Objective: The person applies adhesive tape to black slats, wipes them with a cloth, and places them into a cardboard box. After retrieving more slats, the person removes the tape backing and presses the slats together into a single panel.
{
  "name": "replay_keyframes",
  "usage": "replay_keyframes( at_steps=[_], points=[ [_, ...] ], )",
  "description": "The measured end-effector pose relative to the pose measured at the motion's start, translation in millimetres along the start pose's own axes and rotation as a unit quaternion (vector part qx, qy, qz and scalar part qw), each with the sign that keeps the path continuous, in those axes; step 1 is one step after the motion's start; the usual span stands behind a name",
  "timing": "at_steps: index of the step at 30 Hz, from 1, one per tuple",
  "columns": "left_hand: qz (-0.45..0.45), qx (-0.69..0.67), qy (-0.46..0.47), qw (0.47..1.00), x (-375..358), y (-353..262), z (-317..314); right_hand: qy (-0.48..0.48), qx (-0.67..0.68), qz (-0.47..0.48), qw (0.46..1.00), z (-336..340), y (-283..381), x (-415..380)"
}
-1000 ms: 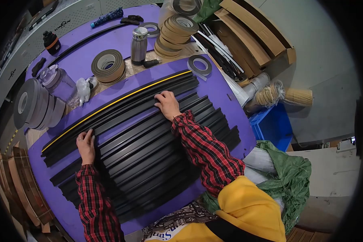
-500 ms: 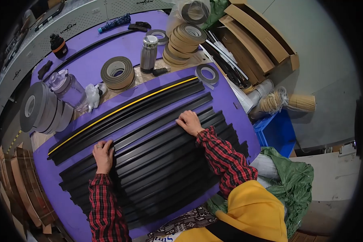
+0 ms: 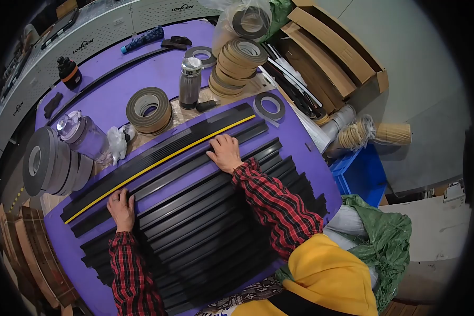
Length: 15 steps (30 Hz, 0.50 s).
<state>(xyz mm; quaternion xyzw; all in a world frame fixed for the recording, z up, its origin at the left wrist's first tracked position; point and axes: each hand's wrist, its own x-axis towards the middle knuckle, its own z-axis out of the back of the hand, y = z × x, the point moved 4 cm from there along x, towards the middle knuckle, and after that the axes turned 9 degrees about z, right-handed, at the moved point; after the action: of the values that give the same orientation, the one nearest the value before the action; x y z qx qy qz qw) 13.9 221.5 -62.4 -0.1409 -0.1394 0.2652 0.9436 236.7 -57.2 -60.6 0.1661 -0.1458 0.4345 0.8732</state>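
A long black strip (image 3: 168,178) lies across the purple table, just in front of another black strip with a yellow line (image 3: 158,161). My left hand (image 3: 121,210) is closed over the plain strip toward its left end, fingertips bent over the far edge near the yellow line. Farther right, my right hand (image 3: 227,153) grips the same strip, its thumb on the near side and fingers curled over the top. Beneath my forearms lies a row of several black strips (image 3: 195,210), partly covered by the sleeves.
Behind the strips stand tape rolls (image 3: 148,108), a steel bottle (image 3: 190,84), a plastic jug (image 3: 81,134) and grey rolls (image 3: 41,160). A small tape roll (image 3: 269,106) lies at the right. Cardboard boxes (image 3: 332,47) and a blue crate (image 3: 361,176) stand beyond the table (image 3: 313,158).
Both hands have moved off the front row onto the strip beyond it. The yellow-lined strip has turned, so its line now runs along the near edge. The view has shifted slightly.
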Motion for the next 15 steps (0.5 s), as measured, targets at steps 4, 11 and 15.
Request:
replay_keyframes(
  at_steps=[4,11,15],
  points=[
    [-0.032,-0.029,0.041,0.998,-5,20,3,0.041,0.042,0.05,0.997,14,-11,-28],
    [-0.058,0.081,-0.049,0.994,44,12,13,-0.067,-0.012,0.077,0.995,6,0,52],
    [-0.037,0.039,0.092,0.994,43,25,8,0.098,0.063,0.099,0.988,-4,-15,52]
  ],
)
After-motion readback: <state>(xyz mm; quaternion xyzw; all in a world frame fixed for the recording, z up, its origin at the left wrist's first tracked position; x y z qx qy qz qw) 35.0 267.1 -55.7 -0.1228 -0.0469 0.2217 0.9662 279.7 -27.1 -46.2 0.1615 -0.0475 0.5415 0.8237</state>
